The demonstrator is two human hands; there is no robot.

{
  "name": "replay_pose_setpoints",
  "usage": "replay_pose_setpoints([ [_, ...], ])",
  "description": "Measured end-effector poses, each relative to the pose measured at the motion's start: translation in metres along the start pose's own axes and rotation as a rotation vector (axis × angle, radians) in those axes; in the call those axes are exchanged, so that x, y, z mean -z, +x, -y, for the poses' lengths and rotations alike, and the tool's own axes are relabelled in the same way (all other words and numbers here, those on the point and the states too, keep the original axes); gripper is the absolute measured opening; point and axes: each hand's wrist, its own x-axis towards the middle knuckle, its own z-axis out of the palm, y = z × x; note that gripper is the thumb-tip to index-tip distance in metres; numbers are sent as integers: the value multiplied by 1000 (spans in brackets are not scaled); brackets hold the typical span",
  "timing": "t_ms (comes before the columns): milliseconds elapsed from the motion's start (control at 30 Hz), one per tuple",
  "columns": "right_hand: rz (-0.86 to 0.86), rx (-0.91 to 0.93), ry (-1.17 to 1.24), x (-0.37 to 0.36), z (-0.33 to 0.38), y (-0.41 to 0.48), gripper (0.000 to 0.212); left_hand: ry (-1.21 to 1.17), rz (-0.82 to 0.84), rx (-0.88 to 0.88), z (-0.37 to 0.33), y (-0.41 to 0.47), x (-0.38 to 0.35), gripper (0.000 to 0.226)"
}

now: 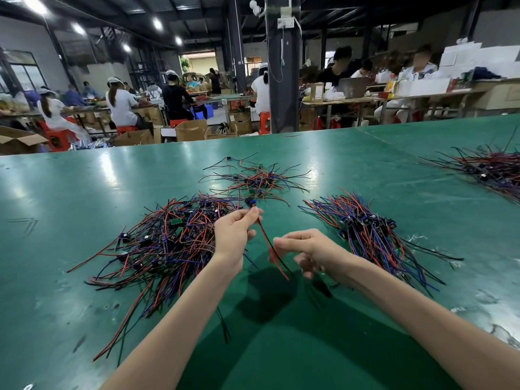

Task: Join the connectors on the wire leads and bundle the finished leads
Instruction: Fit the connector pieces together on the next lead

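My left hand (233,235) pinches a wire lead (264,237) just below its small black connector (250,201), and the red and black wires hang down toward the table. My right hand (306,249) hovers beside those wires with fingers loosely curled; its thumb and forefinger are near the wires, and whether they touch is unclear. A big tangled pile of leads with green boards (168,237) lies to the left. A neater bundle of leads (371,235) lies to the right.
A smaller scatter of leads (256,178) sits further back on the green table (84,192). Another pile of leads (492,170) lies at the far right. Beyond the table edge, people sit at other benches among cardboard boxes.
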Motion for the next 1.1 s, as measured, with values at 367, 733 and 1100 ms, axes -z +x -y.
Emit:
replay_pose_setpoints([
  [367, -165, 80, 213, -2, -8, 7, 13, 54, 222, 2, 10, -24, -20, 16],
  [733, -49, 85, 80, -19, -11, 3, 11, -98, -88, 9, -17, 10, 13, 12],
  [1100, 42, 91, -36, -17, -11, 1, 15, -69, -106, 26, -8, 10, 10, 12],
])
